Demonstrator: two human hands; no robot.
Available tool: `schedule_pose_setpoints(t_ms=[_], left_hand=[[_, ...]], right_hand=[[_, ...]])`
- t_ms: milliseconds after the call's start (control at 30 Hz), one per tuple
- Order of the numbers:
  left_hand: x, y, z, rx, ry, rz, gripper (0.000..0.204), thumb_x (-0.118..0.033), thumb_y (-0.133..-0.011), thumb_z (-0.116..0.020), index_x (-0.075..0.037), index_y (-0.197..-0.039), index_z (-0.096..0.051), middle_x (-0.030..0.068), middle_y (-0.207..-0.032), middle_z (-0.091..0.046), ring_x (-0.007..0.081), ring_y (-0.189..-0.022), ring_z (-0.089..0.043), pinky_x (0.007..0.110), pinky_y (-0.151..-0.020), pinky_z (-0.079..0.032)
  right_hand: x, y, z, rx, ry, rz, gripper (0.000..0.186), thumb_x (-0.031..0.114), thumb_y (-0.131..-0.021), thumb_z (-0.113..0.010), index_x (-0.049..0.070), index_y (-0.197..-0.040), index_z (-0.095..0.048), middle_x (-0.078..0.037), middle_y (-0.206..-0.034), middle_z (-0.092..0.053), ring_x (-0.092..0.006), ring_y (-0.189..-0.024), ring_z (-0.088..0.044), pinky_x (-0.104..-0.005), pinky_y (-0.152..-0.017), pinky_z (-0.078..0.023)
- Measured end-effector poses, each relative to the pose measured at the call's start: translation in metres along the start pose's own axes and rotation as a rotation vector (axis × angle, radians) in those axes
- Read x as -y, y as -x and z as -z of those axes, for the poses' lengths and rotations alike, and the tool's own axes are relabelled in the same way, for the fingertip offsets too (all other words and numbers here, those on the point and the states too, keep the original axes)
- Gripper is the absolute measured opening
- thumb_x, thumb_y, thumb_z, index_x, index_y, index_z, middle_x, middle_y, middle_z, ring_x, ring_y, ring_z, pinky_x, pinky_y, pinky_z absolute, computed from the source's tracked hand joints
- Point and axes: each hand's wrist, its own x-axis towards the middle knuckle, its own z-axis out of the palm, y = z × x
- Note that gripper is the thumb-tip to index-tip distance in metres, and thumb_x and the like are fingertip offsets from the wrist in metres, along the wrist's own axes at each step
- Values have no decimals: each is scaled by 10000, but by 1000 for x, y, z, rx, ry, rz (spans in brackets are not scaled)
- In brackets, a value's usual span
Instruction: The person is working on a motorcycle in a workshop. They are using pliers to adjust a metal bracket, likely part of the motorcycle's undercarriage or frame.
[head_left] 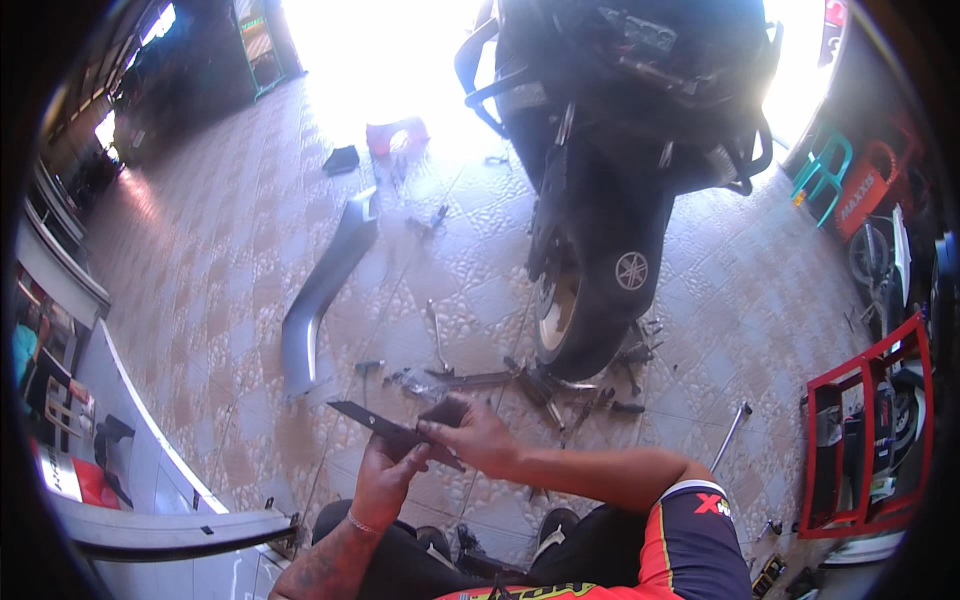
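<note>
A flat, dark plastic panel with a pointed far end and a small light spot is held low in front of me, above the tiled floor. My left hand is closed on its near side from below, thumb along the edge. From the right, my right hand pinches the same panel near its middle; whether a small part is also between those fingers is hidden. Past my hands stands a large dark scooter, its wheel close to scattered tools. A long silver body panel lies on the floor left of it.
A T-handle wrench, a spanner and several other tools lie before the wheel. At right is a red metal rack, with a long-handled bar near it. Farther back stands a green stool. A white counter edge runs along the left.
</note>
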Motion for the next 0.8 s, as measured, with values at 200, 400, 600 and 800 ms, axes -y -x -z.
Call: schedule_pose_setpoints(t_ms=[200,400,600,800], left_hand=[[0,4,0,-18,-28,-3,333,-163,-921,-734,-24,-1165,-555,44,-1003,-664,117,-869,-614,283,-735,-505],[-2,8,2,77,41,62,326,-161,-904,-760,-33,-1127,-559,47,-963,-670,114,-844,-613,274,-726,-500],[1,8,-3,59,119,56,321,-141,-906,-756,-40,-1116,-535,42,-952,-667,106,-822,-602,265,-726,-487],[1,12,-3,39,164,68,318,-119,-906,-751,-44,-1130,-538,32,-949,-659,99,-821,-596,258,-727,-483]], right_hand=[[3,4,-2,14,-34,-36,70,63,-958,-658,-1,-981,-642,-47,-850,-670,-92,-719,-614,-257,-595,-501],[25,7,8,27,47,55,128,89,-957,-677,-4,-1028,-625,-63,-902,-679,-108,-824,-662,-271,-751,-563],[25,9,12,-10,104,-25,161,74,-961,-666,-25,-1079,-620,-80,-971,-677,-118,-870,-666,-280,-818,-565],[11,9,11,29,-77,-181,196,80,-951,-677,0,-1121,-621,-54,-986,-677,-106,-884,-649,-268,-801,-534]])
